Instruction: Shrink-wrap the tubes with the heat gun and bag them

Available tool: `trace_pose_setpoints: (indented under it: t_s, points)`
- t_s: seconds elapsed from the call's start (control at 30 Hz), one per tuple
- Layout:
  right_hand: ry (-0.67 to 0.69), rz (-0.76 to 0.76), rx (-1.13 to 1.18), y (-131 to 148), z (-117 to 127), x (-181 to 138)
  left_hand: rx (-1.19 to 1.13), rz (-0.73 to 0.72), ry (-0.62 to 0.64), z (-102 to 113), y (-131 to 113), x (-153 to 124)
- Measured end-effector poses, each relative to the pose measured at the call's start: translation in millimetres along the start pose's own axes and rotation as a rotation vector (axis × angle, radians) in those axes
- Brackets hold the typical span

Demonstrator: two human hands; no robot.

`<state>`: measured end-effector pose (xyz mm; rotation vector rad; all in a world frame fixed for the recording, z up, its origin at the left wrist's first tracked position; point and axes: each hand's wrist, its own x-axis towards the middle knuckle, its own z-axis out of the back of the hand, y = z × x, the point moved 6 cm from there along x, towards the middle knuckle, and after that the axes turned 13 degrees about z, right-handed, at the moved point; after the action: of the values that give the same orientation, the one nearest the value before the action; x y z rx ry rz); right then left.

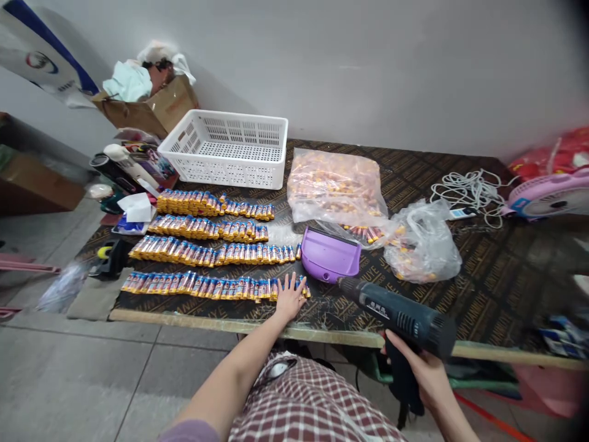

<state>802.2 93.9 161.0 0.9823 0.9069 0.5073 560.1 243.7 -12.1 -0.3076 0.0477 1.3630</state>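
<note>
My left hand [291,299] lies with its fingers spread over the right end of the nearest row of small wrapped tubes [197,286], which have blue tops and yellow-orange ends. Three more such rows lie behind it, some stacked in layers. In my right hand [421,368] is a dark heat gun [400,316], gripped by its handle, its nozzle pointing left toward the tubes. Just beyond the nozzle sits a purple plastic scoop [329,255]. Whether the left fingertips press on the tubes or only rest there, I cannot tell.
Behind the rows stands a white plastic basket [225,169]. Plastic bags of tubes, one large [335,184] and one crumpled [421,242], lie right of centre. A coiled white cable [473,193] and a pink fan [552,193] are at the far right. The table's wooden edge [322,334] runs in front.
</note>
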Motion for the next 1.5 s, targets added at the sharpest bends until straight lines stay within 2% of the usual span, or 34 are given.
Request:
trace_pose_setpoints:
  t_s: [0.13,0.3,0.5,0.73,0.9,1.07,1.33,1.5]
  points:
    - [0.004,-0.016,-0.019,-5.5,6.2,-1.9,-0.034,0.01,0.011,-0.7,-8.2,-6.3]
    - [0.083,-0.036,-0.062,-18.2,-3.2,-0.7,-0.082,-0.01,-0.077,22.6,2.1,-32.4]
    - [0.09,0.034,-0.165,-23.9,-18.7,3.5,-0.138,0.093,-0.175,45.3,47.1,-78.8]
    - [0.134,0.127,-0.217,-25.9,-29.6,4.4,-0.112,0.202,-0.232,47.9,102.8,-131.3]
    - [0.255,0.182,-0.197,-16.7,-52.2,1.0,-0.082,0.281,-0.254,47.3,128.4,-153.8]
    - [0.338,0.16,-0.216,-10.6,-75.8,-4.1,-0.079,0.353,-0.278,45.1,144.5,-169.9]
    - [0.54,0.363,-0.244,7.3,-121.7,-11.1,-0.116,0.448,-0.34,42.1,165.1,-197.6]
    - [0.523,0.452,-0.197,23.4,-148.0,-9.2,-0.137,0.525,-0.361,38.0,182.6,-219.6]
